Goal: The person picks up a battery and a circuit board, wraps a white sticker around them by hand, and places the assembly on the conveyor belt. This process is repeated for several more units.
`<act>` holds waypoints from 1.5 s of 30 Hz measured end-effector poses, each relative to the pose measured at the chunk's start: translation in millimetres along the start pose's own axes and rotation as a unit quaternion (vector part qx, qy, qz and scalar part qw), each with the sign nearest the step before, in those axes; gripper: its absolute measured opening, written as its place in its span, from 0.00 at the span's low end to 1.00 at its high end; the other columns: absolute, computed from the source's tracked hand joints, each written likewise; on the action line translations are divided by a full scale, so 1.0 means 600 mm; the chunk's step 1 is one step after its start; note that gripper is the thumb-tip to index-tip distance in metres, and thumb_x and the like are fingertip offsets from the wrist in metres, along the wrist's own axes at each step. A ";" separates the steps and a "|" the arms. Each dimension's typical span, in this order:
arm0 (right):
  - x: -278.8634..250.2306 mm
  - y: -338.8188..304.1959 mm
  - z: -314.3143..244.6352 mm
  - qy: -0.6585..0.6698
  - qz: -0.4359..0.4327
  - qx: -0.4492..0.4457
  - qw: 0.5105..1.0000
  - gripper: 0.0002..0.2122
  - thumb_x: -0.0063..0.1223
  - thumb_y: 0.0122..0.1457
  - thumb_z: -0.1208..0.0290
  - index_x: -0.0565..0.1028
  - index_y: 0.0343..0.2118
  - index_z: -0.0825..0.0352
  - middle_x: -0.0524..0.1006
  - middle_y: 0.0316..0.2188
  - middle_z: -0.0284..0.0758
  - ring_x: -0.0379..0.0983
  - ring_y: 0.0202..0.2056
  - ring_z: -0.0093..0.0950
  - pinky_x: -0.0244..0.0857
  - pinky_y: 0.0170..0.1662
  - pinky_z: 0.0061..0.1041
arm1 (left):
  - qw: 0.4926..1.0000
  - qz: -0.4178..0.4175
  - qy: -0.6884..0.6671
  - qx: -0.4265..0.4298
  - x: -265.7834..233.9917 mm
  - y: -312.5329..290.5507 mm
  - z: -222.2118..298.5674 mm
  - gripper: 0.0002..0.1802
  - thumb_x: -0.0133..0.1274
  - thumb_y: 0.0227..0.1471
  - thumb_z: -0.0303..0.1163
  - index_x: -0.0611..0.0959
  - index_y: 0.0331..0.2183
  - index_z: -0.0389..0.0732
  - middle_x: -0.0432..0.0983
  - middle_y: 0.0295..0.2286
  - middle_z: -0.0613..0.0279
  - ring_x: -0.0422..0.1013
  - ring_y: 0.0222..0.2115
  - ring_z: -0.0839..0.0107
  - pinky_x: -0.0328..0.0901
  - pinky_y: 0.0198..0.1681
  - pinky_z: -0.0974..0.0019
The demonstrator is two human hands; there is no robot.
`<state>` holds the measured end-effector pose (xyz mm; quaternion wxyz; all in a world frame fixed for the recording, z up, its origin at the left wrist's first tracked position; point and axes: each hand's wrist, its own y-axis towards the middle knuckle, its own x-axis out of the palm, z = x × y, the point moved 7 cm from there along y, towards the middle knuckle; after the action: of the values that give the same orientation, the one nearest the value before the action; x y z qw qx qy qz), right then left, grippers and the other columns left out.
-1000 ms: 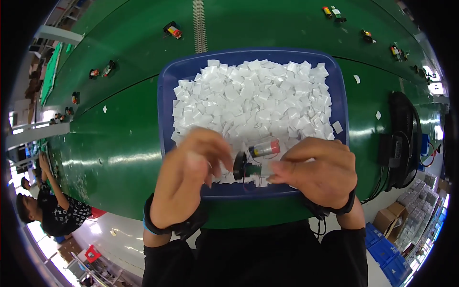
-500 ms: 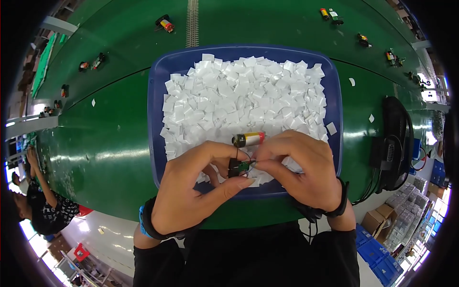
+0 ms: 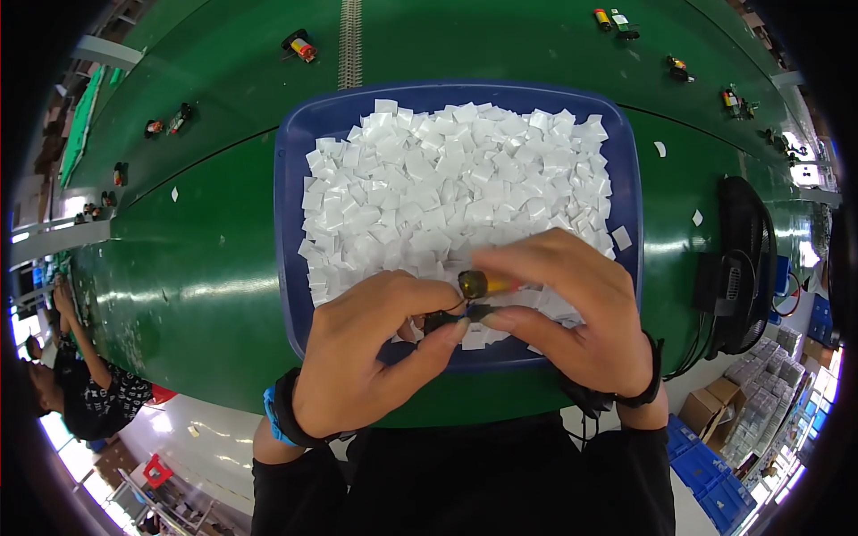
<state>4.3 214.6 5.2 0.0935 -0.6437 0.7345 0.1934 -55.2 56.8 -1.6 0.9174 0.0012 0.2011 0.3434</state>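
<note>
right fingers (image 3: 527,325) have parted, grip unclear, while left fingers (image 3: 431,350) pinch one black part (image 3: 437,320).

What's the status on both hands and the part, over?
Left hand pinching small dark part, mostly hidden; right hand close by, partly blurred. Yellow cylinder alongside, blurred. White pieces heaped in blue tray beneath.

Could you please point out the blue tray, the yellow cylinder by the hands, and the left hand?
Blue tray (image 3: 290,223): head view, on its left wall.
Yellow cylinder (image 3: 490,284): head view, midway along its blurred side.
Left hand (image 3: 359,347): head view, on its back.
</note>
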 end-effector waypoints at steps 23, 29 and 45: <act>0.009 -0.017 -0.054 -0.098 -0.003 -0.182 0.978 0.11 0.71 0.41 0.77 0.83 0.30 0.62 0.84 0.34 0.29 0.75 0.38 0.28 0.73 0.37 0.26 | 0.922 -0.065 -0.256 -0.282 0.001 -0.015 -0.024 0.16 0.47 0.56 0.26 0.76 0.46 0.33 0.75 0.45 0.53 0.72 0.44 0.68 0.66 0.47 0.65; 0.015 -0.020 -0.063 -0.156 0.022 -0.263 0.952 0.12 0.67 0.38 0.76 0.83 0.30 0.70 0.82 0.32 0.35 0.75 0.34 0.29 0.71 0.28 0.24 | 0.931 -0.075 -0.231 -0.273 0.019 -0.025 -0.033 0.20 0.55 0.53 0.17 0.77 0.49 0.36 0.79 0.40 0.59 0.77 0.33 0.78 0.71 0.31 0.75; -0.015 -0.012 -0.046 -0.038 0.025 -0.084 0.995 0.18 0.76 0.39 0.70 0.78 0.32 0.68 0.78 0.23 0.32 0.76 0.28 0.26 0.65 0.28 0.24 | 0.942 0.049 -0.304 -0.132 -0.008 -0.011 -0.011 0.20 0.58 0.54 0.17 0.75 0.49 0.30 0.78 0.44 0.48 0.78 0.42 0.65 0.75 0.44 0.64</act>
<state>16.1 211.0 32.7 0.0623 -0.6227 0.7277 0.2807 -56.5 47.8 -6.6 0.9088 -0.0059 -0.1354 0.3947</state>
